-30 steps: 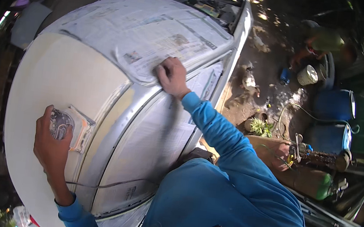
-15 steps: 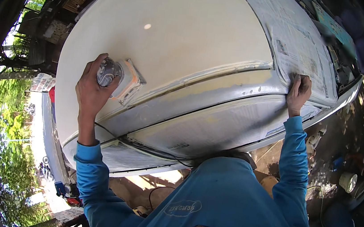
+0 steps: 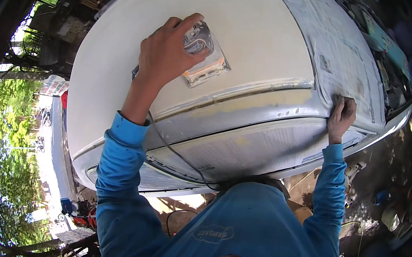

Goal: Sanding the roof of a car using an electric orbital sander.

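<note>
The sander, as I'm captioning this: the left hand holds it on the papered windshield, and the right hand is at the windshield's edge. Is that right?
No: the head view shows the sander on the pale roof, not the windshield. The left hand does hold it, and the right hand is at the windshield's edge.

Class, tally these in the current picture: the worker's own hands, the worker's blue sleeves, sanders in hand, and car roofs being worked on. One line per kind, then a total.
Hands: 2 (left hand, right hand)
Blue sleeves: 2 (left sleeve, right sleeve)
Sander: 1
Car roof: 1
Total: 6
</note>
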Available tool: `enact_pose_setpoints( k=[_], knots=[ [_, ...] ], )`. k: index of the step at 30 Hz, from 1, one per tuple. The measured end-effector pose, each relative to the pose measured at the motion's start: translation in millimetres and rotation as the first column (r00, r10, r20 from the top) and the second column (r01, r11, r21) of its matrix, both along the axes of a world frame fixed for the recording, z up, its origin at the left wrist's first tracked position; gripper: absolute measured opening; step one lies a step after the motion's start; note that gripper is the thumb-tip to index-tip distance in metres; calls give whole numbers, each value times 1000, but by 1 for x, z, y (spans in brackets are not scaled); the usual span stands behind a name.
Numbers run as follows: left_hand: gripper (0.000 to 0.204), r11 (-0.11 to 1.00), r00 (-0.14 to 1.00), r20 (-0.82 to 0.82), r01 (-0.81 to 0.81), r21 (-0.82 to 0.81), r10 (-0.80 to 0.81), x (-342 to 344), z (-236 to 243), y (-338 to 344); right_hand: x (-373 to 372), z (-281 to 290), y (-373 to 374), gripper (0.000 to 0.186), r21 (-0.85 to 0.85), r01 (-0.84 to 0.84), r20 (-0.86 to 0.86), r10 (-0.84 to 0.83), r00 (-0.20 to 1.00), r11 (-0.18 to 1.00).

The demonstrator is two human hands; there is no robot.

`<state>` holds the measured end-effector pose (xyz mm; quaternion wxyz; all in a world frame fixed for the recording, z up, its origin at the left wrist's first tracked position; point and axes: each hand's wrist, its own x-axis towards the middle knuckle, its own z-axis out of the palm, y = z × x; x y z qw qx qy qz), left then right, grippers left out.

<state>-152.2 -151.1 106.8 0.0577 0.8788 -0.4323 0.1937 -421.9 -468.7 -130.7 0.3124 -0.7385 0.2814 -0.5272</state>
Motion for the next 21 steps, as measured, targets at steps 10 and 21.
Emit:
enact_pose_setpoints(
  k=[10, 21],
  knots=[
    [68, 974, 974, 2, -227, -15, 227, 48, 0, 38, -1, -1, -2, 21, -45, -21, 1, 21, 1000, 999],
    [67, 982, 982, -30, -189, -11, 188, -14, -1, 43, -2, 0, 0, 22, -76, 12, -63, -17, 998, 997]
  ],
)
